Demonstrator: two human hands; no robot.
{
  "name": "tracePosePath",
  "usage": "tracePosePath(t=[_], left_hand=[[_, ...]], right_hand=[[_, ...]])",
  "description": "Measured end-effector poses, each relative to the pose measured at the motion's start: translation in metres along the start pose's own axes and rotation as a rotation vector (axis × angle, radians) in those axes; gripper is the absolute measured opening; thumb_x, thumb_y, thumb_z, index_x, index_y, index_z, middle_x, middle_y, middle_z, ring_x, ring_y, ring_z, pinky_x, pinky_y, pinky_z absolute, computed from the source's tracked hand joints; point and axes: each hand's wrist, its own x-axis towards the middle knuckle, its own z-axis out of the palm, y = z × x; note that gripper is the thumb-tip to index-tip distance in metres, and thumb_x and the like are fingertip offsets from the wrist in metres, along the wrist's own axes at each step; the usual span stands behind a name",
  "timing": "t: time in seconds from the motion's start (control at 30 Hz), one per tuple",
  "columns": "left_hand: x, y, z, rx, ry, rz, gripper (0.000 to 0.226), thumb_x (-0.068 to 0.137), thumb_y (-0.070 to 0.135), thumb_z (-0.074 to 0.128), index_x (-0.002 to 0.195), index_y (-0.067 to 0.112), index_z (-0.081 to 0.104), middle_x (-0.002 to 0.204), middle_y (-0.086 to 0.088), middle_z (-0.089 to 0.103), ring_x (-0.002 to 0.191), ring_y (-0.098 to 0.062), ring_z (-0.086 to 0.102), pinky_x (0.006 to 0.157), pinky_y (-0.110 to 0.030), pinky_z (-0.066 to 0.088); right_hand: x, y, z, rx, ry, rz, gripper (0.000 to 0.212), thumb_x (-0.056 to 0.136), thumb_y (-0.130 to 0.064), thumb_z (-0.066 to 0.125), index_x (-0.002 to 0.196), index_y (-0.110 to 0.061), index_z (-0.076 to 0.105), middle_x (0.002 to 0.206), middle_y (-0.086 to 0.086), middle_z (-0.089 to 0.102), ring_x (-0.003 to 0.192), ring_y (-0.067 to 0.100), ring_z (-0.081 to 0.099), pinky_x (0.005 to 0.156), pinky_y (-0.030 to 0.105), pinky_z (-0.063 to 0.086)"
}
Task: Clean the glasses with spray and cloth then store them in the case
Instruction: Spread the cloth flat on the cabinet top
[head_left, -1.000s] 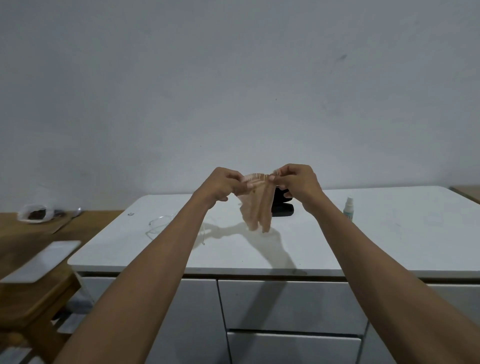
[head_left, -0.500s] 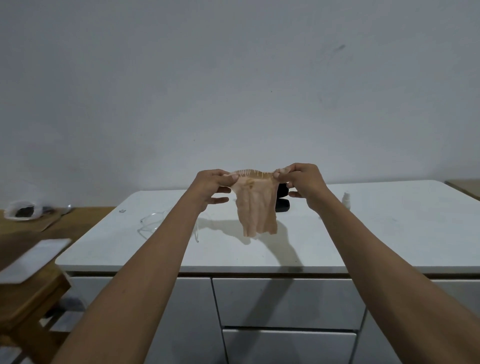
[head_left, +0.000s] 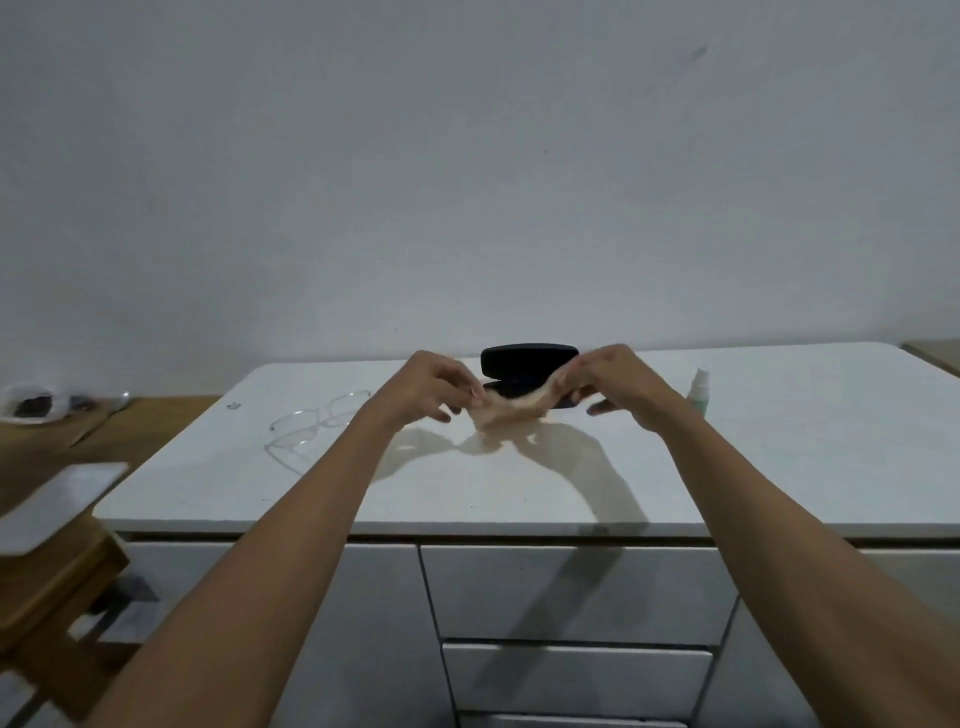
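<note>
A peach cloth (head_left: 511, 408) sags between my left hand (head_left: 434, 387) and my right hand (head_left: 610, 382), each pinching one end, low over the white counter (head_left: 519, 478). The cloth is blurred. Behind it the black glasses case (head_left: 529, 359) stands open, its lower half partly hidden by the cloth and my right hand. Clear-framed glasses (head_left: 311, 428) lie on the counter left of my left forearm. A small spray bottle (head_left: 698, 391) stands upright to the right of my right wrist.
White drawers (head_left: 571, 592) run under the counter's front edge. At the left sit a wooden table (head_left: 104, 431) with a white dish (head_left: 31, 405) and a wooden stool (head_left: 57, 571) with a white slab. A plain wall rises behind.
Both hands dropped from above the counter down close to its surface and spread apart. The cloth went from hanging folded to stretched low between them. The case now shows above my hands.
</note>
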Motion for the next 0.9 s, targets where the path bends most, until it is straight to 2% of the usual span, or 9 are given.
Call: tracePosePath(t=[0.2, 0.3, 0.37, 0.47, 0.53, 0.6, 0.7, 0.83, 0.9], left_hand=[[-0.016, -0.015, 0.029, 0.432, -0.289, -0.098, 0.02, 0.074, -0.004, 0.075, 0.079, 0.014, 0.079, 0.066, 0.006, 0.066, 0.069, -0.015, 0.059, 0.067, -0.028, 0.049], [-0.024, -0.014, 0.033, 0.426, -0.339, -0.119, 0.007, 0.073, 0.016, 0.086, 0.074, 0.018, 0.08, 0.066, 0.009, 0.069, 0.073, -0.011, 0.058, 0.069, -0.026, 0.045], [-0.027, -0.012, 0.031, 0.433, -0.351, -0.154, 0.022, 0.07, 0.041, 0.088, 0.069, 0.02, 0.08, 0.065, 0.005, 0.067, 0.074, -0.011, 0.054, 0.071, -0.027, 0.041], [-0.025, -0.012, 0.029, 0.401, -0.244, -0.171, 0.046, 0.071, 0.066, 0.078, 0.062, 0.021, 0.079, 0.05, 0.011, 0.052, 0.068, -0.014, 0.048, 0.071, -0.029, 0.042], [-0.019, -0.017, 0.029, 0.365, -0.115, -0.146, 0.042, 0.077, 0.06, 0.077, 0.066, 0.02, 0.08, 0.051, 0.014, 0.059, 0.063, -0.008, 0.053, 0.066, -0.021, 0.045], [-0.009, -0.026, 0.031, 0.37, 0.022, -0.115, 0.029, 0.084, 0.044, 0.078, 0.075, 0.016, 0.079, 0.065, 0.01, 0.067, 0.065, -0.007, 0.056, 0.058, -0.018, 0.04], [0.006, -0.039, 0.04, 0.379, 0.153, -0.063, 0.015, 0.089, 0.028, 0.075, 0.092, 0.014, 0.079, 0.092, 0.003, 0.073, 0.087, -0.014, 0.065, 0.068, -0.021, 0.042], [0.027, -0.061, 0.051, 0.446, 0.191, -0.057, 0.023, 0.089, 0.031, 0.072, 0.11, 0.023, 0.076, 0.12, 0.001, 0.07, 0.101, -0.017, 0.066, 0.084, -0.028, 0.048], [0.031, -0.07, 0.055, 0.49, 0.198, -0.054, 0.021, 0.086, 0.037, 0.071, 0.107, 0.032, 0.076, 0.119, -0.001, 0.069, 0.103, -0.019, 0.068, 0.087, -0.034, 0.054]], right_hand=[[-0.013, 0.023, 0.012, -0.343, -0.322, 0.194, 0.006, 0.079, -0.011, 0.077, 0.079, -0.01, 0.083, 0.079, 0.001, 0.078, 0.072, 0.015, 0.063, 0.062, 0.027, 0.051], [-0.02, 0.019, 0.013, -0.398, -0.37, 0.233, 0.021, 0.085, -0.031, 0.076, 0.073, -0.015, 0.082, 0.083, -0.002, 0.08, 0.072, 0.015, 0.059, 0.067, 0.029, 0.052], [-0.024, 0.015, 0.011, -0.431, -0.398, 0.228, 0.038, 0.09, -0.048, 0.069, 0.074, -0.016, 0.083, 0.087, -0.002, 0.081, 0.073, 0.014, 0.057, 0.072, 0.029, 0.052], [-0.021, 0.015, 0.011, -0.424, -0.312, 0.188, 0.039, 0.093, -0.05, 0.065, 0.083, -0.016, 0.083, 0.083, -0.002, 0.081, 0.069, 0.014, 0.055, 0.067, 0.027, 0.049], [-0.013, 0.02, 0.014, -0.427, -0.166, 0.146, 0.027, 0.094, -0.037, 0.069, 0.084, -0.015, 0.08, 0.078, -0.002, 0.079, 0.069, 0.015, 0.057, 0.061, 0.025, 0.048], [-0.002, 0.027, 0.02, -0.391, -0.013, 0.113, 0.014, 0.094, -0.021, 0.07, 0.085, -0.014, 0.077, 0.076, -0.001, 0.075, 0.073, 0.014, 0.06, 0.06, 0.024, 0.046], [0.014, 0.041, 0.032, -0.369, 0.144, 0.095, 0.017, 0.093, -0.008, 0.065, 0.091, -0.019, 0.079, 0.082, -0.001, 0.072, 0.083, 0.017, 0.066, 0.072, 0.027, 0.048], [0.031, 0.053, 0.047, -0.566, 0.163, 0.059, 0.038, 0.092, -0.006, 0.054, 0.105, -0.033, 0.079, 0.111, 0.005, 0.072, 0.082, 0.022, 0.063, 0.067, 0.028, 0.046], [0.034, 0.054, 0.05, -0.639, 0.135, 0.034, 0.041, 0.093, -0.007, 0.052, 0.108, -0.035, 0.078, 0.114, 0.004, 0.071, 0.081, 0.021, 0.061, 0.065, 0.028, 0.045]])
